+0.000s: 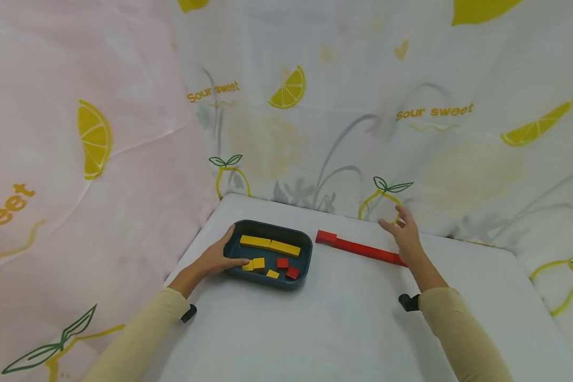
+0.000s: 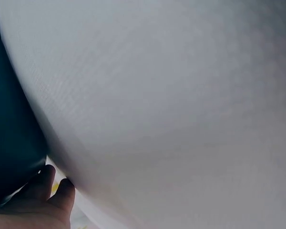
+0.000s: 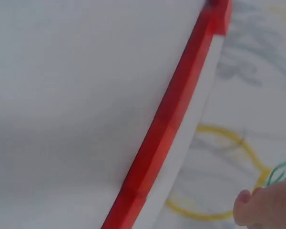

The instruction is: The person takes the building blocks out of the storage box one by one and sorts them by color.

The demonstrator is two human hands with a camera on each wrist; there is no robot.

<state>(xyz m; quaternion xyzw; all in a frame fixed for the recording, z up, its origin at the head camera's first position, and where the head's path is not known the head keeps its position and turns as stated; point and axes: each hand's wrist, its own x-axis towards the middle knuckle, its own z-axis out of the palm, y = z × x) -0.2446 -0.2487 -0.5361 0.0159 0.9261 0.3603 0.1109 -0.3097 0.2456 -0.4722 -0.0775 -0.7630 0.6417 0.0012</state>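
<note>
A dark blue tray stands on the white table, left of the middle. My left hand grips its left end, with the thumb reaching over the rim and the fingers around the outside. Two long yellow blocks lie end to end inside, with small yellow blocks and two small red blocks in front. To the right, red blocks form a long row on the table. Over the row's right end, my right hand is raised, fingers apart and slightly bent, holding nothing visible.
The white table meets a lemon-printed cloth along its back edge, and more cloth hangs at the left. A taller red block tops the row's left end, close to the tray's right side.
</note>
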